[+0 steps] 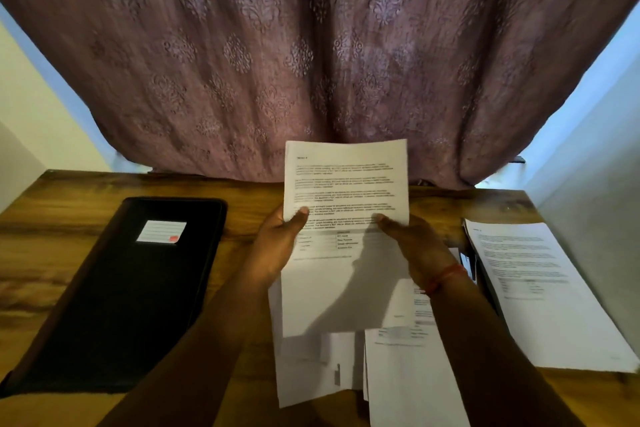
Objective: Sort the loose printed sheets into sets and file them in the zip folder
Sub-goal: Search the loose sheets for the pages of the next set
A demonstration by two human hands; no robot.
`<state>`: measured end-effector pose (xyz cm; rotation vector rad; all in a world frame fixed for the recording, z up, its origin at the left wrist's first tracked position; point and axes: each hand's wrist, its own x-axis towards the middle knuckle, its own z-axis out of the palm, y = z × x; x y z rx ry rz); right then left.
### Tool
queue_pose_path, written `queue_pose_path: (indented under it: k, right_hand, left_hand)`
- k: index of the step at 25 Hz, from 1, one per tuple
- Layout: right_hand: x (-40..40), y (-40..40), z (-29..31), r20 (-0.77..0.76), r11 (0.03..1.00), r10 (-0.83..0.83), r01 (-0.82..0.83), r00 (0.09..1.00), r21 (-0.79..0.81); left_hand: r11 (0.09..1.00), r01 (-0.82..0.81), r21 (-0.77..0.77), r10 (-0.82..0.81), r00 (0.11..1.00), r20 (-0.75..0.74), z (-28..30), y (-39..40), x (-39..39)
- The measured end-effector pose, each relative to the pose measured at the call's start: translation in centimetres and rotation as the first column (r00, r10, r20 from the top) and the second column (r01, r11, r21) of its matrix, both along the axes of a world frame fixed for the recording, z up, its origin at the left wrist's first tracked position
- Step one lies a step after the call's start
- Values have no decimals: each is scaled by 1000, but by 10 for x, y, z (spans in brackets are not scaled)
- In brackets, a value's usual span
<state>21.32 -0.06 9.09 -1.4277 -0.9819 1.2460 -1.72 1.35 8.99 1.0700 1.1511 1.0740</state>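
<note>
Sheet [345, 180] pinched upright by left hand [282, 243] and right hand [412, 246], likely for reading its heading; zip folder [138, 288] closed on worktop [52, 236], sorted pile [540, 288] rightward.

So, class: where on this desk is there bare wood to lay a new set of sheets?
Free: the strip between the black zip folder and the left hand, and the back edge under the curtain. Crowded: loose sheets in the near centre, a stacked set on the right.
</note>
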Motion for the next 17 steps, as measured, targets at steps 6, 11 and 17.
queue_pose_path:
  k: [6,11,17]
  right_hand:
    - [16,-8,-28,6,997,48,-48,999,-66]
    - [51,-17,-43,33,976,139,-132,990,-175]
    - [151,-19,-93,873,973,-51,220,486,-65]
  left_hand:
    - [992,-21,-126,12,997,-77,-33,-4,20]
    - [990,-71,-124,42,975,-220,-36,-17,48]
    - [982,-149,-113,106,941,-321,-48,-29,73]
